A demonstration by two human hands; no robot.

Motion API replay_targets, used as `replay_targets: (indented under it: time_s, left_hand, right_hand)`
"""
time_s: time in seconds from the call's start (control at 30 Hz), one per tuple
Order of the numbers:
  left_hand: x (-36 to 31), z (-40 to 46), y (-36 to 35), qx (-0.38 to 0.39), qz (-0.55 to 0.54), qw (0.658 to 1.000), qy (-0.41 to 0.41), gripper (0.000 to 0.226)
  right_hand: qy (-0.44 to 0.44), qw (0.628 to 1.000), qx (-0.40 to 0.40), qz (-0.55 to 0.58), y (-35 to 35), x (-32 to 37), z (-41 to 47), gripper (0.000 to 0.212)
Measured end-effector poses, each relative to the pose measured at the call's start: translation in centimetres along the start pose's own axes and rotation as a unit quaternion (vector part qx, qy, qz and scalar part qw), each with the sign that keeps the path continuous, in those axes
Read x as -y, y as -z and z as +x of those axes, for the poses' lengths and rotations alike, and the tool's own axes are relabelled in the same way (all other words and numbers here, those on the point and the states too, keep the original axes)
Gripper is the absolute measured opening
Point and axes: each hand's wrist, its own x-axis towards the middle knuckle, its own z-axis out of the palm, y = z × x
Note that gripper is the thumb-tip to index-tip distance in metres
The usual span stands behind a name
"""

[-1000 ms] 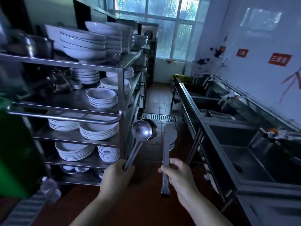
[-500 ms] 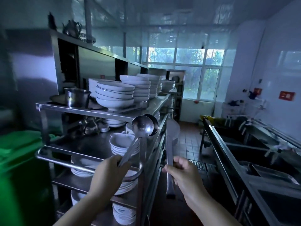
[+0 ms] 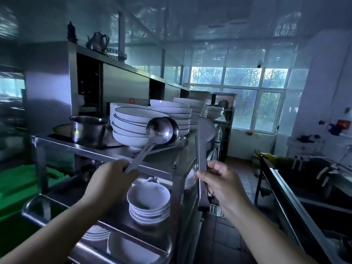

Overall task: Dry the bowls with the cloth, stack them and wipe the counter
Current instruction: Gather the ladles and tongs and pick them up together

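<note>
Now two ladles (image 3: 159, 131) are gripped by their handles in the left hand (image 3: 112, 178), while a flat spatula (image 3: 202, 149) is held upright in the right hand (image 3: 222, 180). The stacked bowls (image 3: 133, 126) are seen at frame centre on the rack's top shelf (image 3: 106, 151), just beyond the ladle cups, nearer the left hand. No cloth is seen.

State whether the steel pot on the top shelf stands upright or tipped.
Upright: the steel pot stands on its base, rim level and facing up, on the top shelf.
</note>
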Motion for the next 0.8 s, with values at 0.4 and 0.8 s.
replay_targets:
  time_s: [0.4, 0.8]
  left_hand:
    - [-0.3, 17.2, -6.2, 0.231, 0.012, 0.969, -0.083, 0.043]
    - [-1.0, 21.4, -13.6, 0.280, 0.006, 0.957, -0.068, 0.028]
  right_hand:
    - [0.026, 0.995, -0.090, -0.036, -3.0, -2.2, 14.0, 0.019]
    - [0.057, 0.990, -0.112, -0.070, -1.1, -4.1, 19.3, 0.009]
